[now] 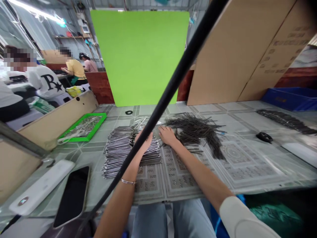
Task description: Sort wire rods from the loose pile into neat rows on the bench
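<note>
My left hand [147, 142] rests on a wide bundle of thin shiny metal rods [116, 152], laid side by side on the table. A dark slanting bar hides most of its fingers, so their grip cannot be made out. Just to its right, my right hand [167, 135] lies palm down with fingers stretched out toward the left; nothing shows in it. It is between the metal rods and a loose heap of thin dark strips or tubes [195, 127]. Behind the hands, a few more bright rods [141, 121] lie scattered.
The black bar [158, 109] crosses the view diagonally. At left are a green-rimmed tray [104, 119] of small parts, a phone [73, 195] and a white device [42, 188]. A green board [143, 56] stands behind. Dark strips [284, 121] and a blue bin [288, 99] are right. Other people sit far left.
</note>
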### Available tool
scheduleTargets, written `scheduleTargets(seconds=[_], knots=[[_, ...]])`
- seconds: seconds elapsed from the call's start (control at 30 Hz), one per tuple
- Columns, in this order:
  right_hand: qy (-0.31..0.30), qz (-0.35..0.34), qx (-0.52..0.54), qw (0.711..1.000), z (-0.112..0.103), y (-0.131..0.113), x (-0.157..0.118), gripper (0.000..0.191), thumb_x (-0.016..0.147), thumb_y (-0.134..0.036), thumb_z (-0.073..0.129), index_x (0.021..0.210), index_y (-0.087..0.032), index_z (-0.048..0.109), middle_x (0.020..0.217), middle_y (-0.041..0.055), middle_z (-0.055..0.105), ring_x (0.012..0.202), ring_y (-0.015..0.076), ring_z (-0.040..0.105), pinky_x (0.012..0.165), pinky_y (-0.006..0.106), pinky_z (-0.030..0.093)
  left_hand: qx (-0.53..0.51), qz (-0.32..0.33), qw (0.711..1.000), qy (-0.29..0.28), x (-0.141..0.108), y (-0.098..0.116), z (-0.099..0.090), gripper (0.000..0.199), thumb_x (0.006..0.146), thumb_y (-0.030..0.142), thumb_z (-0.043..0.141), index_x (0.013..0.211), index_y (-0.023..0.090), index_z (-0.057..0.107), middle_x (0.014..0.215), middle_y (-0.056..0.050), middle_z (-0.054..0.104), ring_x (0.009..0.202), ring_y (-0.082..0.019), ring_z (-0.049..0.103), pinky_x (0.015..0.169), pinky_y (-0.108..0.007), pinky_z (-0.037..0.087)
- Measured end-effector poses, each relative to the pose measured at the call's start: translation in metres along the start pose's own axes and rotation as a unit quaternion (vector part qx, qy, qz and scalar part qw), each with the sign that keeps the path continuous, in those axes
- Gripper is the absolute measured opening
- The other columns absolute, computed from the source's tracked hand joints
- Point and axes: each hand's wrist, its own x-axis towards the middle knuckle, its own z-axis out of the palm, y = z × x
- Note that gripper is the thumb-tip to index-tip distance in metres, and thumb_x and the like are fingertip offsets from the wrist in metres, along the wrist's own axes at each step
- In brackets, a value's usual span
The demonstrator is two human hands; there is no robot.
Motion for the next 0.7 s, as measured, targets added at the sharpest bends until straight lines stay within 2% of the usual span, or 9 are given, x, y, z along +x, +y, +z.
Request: scheduleTargets(seconds=[0.1, 0.23, 0.33, 0.43, 0.5, 0.6, 0.7], knots=[[-0.012, 0.013, -0.021, 1.0, -0.001, -0.002, 0.015, 0.036, 0.085, -0.026, 0.047, 0.119, -0.017, 0.055, 0.121, 0.0134, 0.055, 0.109, 0.0284, 0.045, 0.091, 0.042, 0.037, 0.085, 0.053, 0.995, -0.018, -0.002, 0.002, -0.001, 0.017, 0.073, 0.03, 0.06, 0.088, 0.021, 0.063, 0.077, -0.007, 0.063, 0.096, -0.028, 0.056, 0.089, -0.04, 0.042], [0.012, 0.041, -0.033, 0.999, -0.001, -0.002, 0.021, 0.021, 0.083, -0.023, 0.05, 0.096, -0.017, 0.065, 0.106, 0.0145, 0.06, 0.104, 0.0288, 0.047, 0.086, 0.042, 0.039, 0.178, 0.106, 0.978, -0.038, -0.002, 0.003, -0.003, 0.02, 0.075, 0.029, 0.057, 0.092, 0.02, 0.062, 0.076, -0.006, 0.062, 0.089, -0.027, 0.057, 0.089, -0.041, 0.041], [0.036, 0.058, -0.041, 0.997, -0.007, 0.003, 0.014, 0.022, 0.085, -0.021, 0.046, 0.096, -0.016, 0.064, 0.108, 0.0162, 0.057, 0.104, 0.0285, 0.045, 0.085, 0.044, 0.038, 0.255, 0.136, 0.955, -0.065, -0.001, 0.006, -0.003, 0.023, 0.078, 0.027, 0.052, 0.098, 0.019, 0.06, 0.084, -0.008, 0.063, 0.089, -0.027, 0.057, 0.089, -0.043, 0.041], [0.101, 0.074, -0.022, 0.992, -0.021, 0.012, -0.002, 0.023, 0.087, -0.024, 0.043, 0.098, -0.015, 0.061, 0.107, 0.0169, 0.056, 0.102, 0.028, 0.045, 0.084, 0.044, 0.039, 0.28, 0.17, 0.943, -0.065, -0.003, 0.012, -0.001, 0.028, 0.08, 0.026, 0.05, 0.105, 0.017, 0.058, 0.102, -0.012, 0.06, 0.103, -0.029, 0.052, 0.094, -0.045, 0.037], [0.157, 0.042, 0.032, 0.986, -0.035, 0.017, -0.013, 0.021, 0.088, -0.025, 0.043, 0.095, -0.015, 0.061, 0.102, 0.0145, 0.056, 0.1, 0.026, 0.046, 0.086, 0.042, 0.039, 0.282, 0.198, 0.936, -0.064, -0.006, 0.016, 0.003, 0.033, 0.081, 0.028, 0.048, 0.112, 0.018, 0.054, 0.116, -0.013, 0.055, 0.117, -0.03, 0.044, 0.101, -0.046, 0.031], [0.2, -0.061, 0.138, 0.968, -0.054, 0.014, -0.026, 0.016, 0.087, -0.026, 0.046, 0.089, -0.017, 0.06, 0.098, 0.0105, 0.057, 0.1, 0.0224, 0.047, 0.089, 0.039, 0.038, 0.303, 0.243, 0.918, -0.078, -0.013, 0.021, 0.01, 0.04, 0.083, 0.032, 0.047, 0.121, 0.021, 0.049, 0.128, -0.01, 0.049, 0.129, -0.03, 0.03, 0.108, -0.05, 0.015], [0.209, -0.107, 0.201, 0.951, -0.062, 0.002, -0.031, 0.016, 0.087, -0.029, 0.048, 0.087, -0.018, 0.059, 0.099, 0.0094, 0.056, 0.101, 0.0215, 0.047, 0.091, 0.039, 0.037, 0.376, 0.241, 0.89, -0.092, -0.017, 0.022, 0.014, 0.039, 0.087, 0.035, 0.041, 0.123, 0.022, 0.047, 0.125, -0.01, 0.052, 0.125, -0.031, 0.036, 0.108, -0.054, 0.006]])
